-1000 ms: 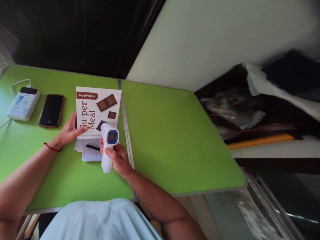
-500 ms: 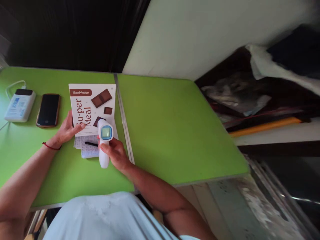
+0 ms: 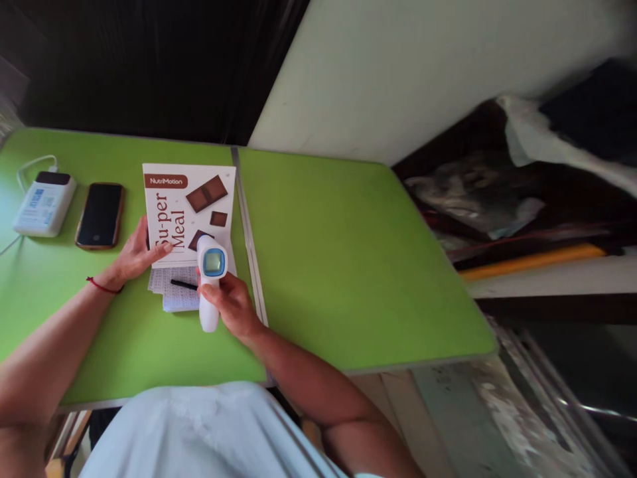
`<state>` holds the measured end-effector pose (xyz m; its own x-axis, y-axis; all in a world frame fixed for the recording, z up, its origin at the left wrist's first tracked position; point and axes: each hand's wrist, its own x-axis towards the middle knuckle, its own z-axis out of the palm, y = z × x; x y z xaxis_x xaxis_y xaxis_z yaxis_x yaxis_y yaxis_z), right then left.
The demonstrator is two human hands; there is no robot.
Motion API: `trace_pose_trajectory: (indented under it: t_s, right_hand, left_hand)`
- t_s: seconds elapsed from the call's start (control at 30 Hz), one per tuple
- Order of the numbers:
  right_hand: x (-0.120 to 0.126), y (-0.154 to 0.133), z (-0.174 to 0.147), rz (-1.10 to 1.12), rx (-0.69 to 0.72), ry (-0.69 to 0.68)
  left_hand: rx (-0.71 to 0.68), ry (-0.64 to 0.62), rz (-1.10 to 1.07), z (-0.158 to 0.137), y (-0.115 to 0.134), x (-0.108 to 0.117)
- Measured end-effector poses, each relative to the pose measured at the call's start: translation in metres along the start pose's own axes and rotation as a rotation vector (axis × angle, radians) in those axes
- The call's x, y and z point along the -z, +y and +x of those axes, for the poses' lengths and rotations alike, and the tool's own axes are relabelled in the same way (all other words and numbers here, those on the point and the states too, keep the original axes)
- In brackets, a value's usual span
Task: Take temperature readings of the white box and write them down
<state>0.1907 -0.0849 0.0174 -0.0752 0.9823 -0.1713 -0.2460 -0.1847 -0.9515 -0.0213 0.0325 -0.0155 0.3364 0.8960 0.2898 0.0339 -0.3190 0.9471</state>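
My left hand (image 3: 137, 253) grips the lower left side of a white box (image 3: 209, 229) printed "NutriMotion Su-per Meal" with chocolate pieces, the thumb lying on its front. In my right hand (image 3: 235, 304) is a white infrared thermometer (image 3: 209, 312) with a blue-framed screen, held upright by its handle in front of the box's lower right corner. Sheets of paper covered in writing (image 3: 179, 302) lie under and in front of the box. A black pen (image 3: 183, 285) rests on them, its right end hidden behind the thermometer.
On the left of the green folding table (image 3: 338, 265) lie a phone (image 3: 100, 216) and a white power bank (image 3: 46, 206) with a cable plugged in. A metal seam (image 3: 249, 245) crosses the table right of the box. Beyond the right edge is a cluttered shelf (image 3: 478, 199).
The camera view has shifted slightly, so the table items appear a little further right. Both hands keep the same hold on the box and the thermometer.
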Motion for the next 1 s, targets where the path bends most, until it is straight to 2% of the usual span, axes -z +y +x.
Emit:
trace_pose_trajectory:
  t_s: [0.13,0.33,0.8,0.9,1.0]
  right_hand:
    - [0.000,0.000,0.000,-0.007,-0.009,0.002]
    - [0.000,0.001,0.000,-0.008,-0.009,-0.003]
    - [0.000,0.001,-0.001,-0.004,-0.027,0.000]
    - [0.003,-0.007,0.002,-0.074,-0.034,-0.038]
    - [0.016,-0.024,0.006,-0.178,-0.007,-0.093]
  left_hand:
    - [0.024,-0.057,0.022,0.000,0.000,0.000]
    - [0.099,-0.024,0.032,-0.001,0.001,0.001]
    - [0.029,-0.062,0.014,-0.001,-0.004,0.000]
    - [0.031,-0.061,0.037,-0.001,-0.001,0.000]
    - [0.031,-0.049,0.076,-0.001,0.003,-0.001]
